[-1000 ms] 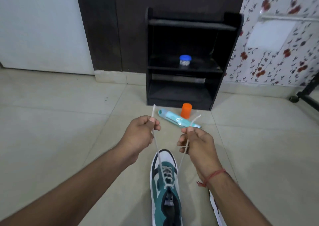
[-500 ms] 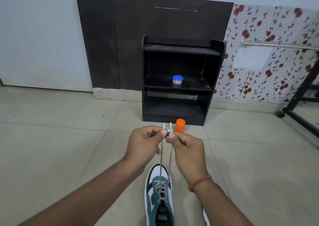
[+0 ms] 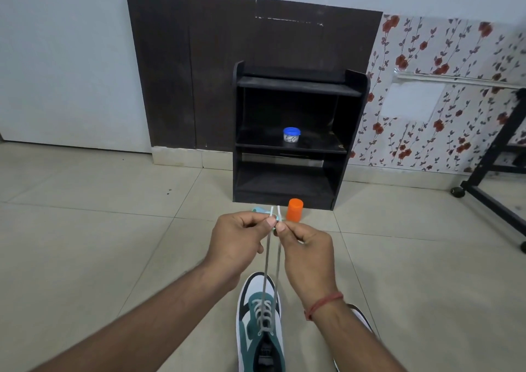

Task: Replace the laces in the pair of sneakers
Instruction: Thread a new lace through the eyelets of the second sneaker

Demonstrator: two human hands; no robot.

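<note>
- While pinched between thumb and forefinger of each hand, lace (image 3: 266, 260) ends stand side by side at frame centre: left hand (image 3: 237, 243) closed on the left strand, right hand (image 3: 306, 250) closed on the right strand, tips poking just above the fingers (image 3: 270, 222).
- Could slip through either pinch if the pull is uneven, since only the short ends are held; would leave one end longer than the other.
- Run taut from the pinch down to the green and white sneaker (image 3: 260, 320) at lower centre, laced through the lower eyelets only; upper eyelets look unthreaded.
- Could lift or skid the sneaker across the tiled floor (image 3: 85, 243), as nothing pins it down; judged likely under a hard upward tug.
- Might tighten the crossings too much and pucker the tongue, making later threading harder.
- Sits partly hidden under the right forearm at lower right: second sneaker (image 3: 361, 314), lacing state impossible to tell.
- Could knock over the orange cap (image 3: 294, 209) or nudge the light blue packet (image 3: 260, 210) just beyond the knuckles, if the hands swing forward.
- Stands well clear at upper centre: black shelf (image 3: 296, 132) with blue-lidded jar (image 3: 291, 137); no risk judged there.
</note>
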